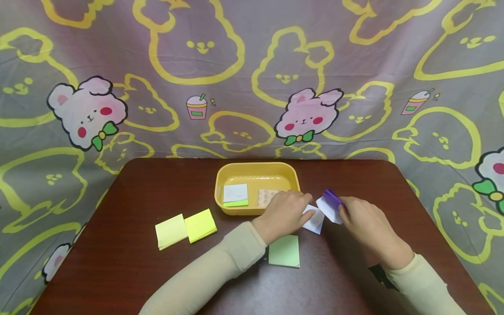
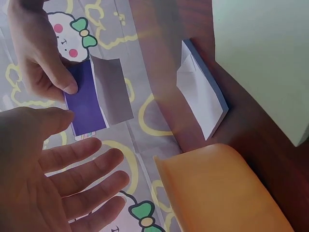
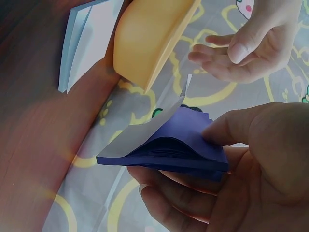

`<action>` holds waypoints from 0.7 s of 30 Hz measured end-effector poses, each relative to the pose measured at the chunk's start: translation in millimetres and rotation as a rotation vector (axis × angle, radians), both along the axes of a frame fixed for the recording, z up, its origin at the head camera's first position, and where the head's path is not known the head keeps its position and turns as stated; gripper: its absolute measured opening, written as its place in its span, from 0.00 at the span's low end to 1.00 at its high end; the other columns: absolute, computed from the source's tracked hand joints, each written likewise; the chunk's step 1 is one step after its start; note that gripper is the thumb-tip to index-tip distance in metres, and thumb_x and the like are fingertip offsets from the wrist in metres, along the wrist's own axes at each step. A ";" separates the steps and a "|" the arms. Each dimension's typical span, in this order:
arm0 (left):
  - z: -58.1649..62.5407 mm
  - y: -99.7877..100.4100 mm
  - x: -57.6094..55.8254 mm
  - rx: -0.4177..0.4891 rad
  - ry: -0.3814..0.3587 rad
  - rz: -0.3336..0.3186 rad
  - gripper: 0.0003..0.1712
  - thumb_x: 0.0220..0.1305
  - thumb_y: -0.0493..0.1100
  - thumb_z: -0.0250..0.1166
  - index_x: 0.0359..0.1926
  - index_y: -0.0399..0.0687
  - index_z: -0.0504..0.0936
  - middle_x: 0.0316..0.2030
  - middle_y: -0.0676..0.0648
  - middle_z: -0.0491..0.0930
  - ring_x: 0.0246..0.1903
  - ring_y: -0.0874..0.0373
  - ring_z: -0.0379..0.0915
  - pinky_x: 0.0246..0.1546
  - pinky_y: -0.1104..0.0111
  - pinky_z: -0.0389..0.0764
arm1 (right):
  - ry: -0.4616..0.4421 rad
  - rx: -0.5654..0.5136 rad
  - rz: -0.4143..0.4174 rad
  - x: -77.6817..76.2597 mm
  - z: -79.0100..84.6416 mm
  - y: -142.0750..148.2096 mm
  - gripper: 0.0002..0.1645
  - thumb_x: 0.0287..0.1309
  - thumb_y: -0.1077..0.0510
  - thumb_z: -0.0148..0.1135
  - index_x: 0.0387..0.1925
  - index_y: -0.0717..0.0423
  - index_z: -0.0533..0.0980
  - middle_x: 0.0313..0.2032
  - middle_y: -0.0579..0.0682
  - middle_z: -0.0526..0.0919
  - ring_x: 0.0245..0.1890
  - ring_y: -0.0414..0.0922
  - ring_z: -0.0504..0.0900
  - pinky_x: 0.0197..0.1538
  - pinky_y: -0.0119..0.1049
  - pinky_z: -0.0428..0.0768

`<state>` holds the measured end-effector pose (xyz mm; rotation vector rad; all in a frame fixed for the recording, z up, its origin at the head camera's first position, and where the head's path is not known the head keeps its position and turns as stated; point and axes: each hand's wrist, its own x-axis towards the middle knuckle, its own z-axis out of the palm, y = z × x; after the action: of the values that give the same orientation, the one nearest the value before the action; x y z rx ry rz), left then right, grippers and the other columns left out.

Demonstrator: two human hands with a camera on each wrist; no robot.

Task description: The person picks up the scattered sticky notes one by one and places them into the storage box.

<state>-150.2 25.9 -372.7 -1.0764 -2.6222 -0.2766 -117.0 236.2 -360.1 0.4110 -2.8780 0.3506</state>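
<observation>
Head view, right hand (image 1: 366,221) pinching purple notepad (image 1: 330,206), left hand (image 1: 284,215) relaxed, print on patterned pad (image 1: 267,197) unclear

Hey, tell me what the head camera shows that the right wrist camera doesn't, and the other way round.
Only the head view: the pale yellow pad, bright yellow pad, pale green pad, and the white-and-green pad and patterned pad inside the tray.

Only the right wrist view: the purple pad's page edges and the right hand's fingers curled beneath.

Both: the gripped purple pad, left hand, tray, white-topped pad, table and patterned curtain.
</observation>
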 end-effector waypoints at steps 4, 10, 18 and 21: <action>-0.8 -2.4 -1.7 0.003 0.008 0.001 0.15 0.64 0.57 0.56 0.34 0.52 0.76 0.23 0.55 0.75 0.26 0.59 0.74 0.26 0.65 0.72 | 0.008 -0.003 0.002 0.8 0.1 -3.8 0.06 0.57 0.59 0.51 0.27 0.51 0.74 0.18 0.44 0.70 0.19 0.43 0.66 0.22 0.41 0.66; -1.4 -6.5 -4.9 0.014 0.011 0.005 0.15 0.64 0.57 0.56 0.32 0.52 0.76 0.22 0.55 0.75 0.25 0.58 0.74 0.25 0.65 0.72 | 0.024 0.001 0.010 0.9 1.4 -8.0 0.07 0.58 0.59 0.51 0.29 0.53 0.75 0.20 0.45 0.72 0.19 0.43 0.68 0.22 0.42 0.68; -0.8 -9.9 -6.3 0.006 -0.020 0.017 0.15 0.64 0.56 0.55 0.35 0.53 0.78 0.25 0.56 0.77 0.27 0.58 0.74 0.26 0.66 0.72 | 0.060 0.001 0.035 -2.4 1.0 -14.2 0.08 0.57 0.59 0.52 0.33 0.56 0.77 0.23 0.47 0.77 0.21 0.44 0.71 0.25 0.45 0.71; -0.8 -10.8 -6.5 0.013 -0.031 0.017 0.15 0.64 0.56 0.55 0.35 0.52 0.79 0.25 0.56 0.77 0.27 0.59 0.74 0.26 0.66 0.72 | 0.076 0.002 0.045 -4.1 1.4 -17.1 0.06 0.57 0.59 0.52 0.31 0.55 0.76 0.22 0.47 0.75 0.21 0.44 0.70 0.24 0.45 0.70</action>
<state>-156.7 15.0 -373.6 -1.0531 -2.6518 -0.3080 -121.1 219.1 -358.6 0.4793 -2.7994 0.3331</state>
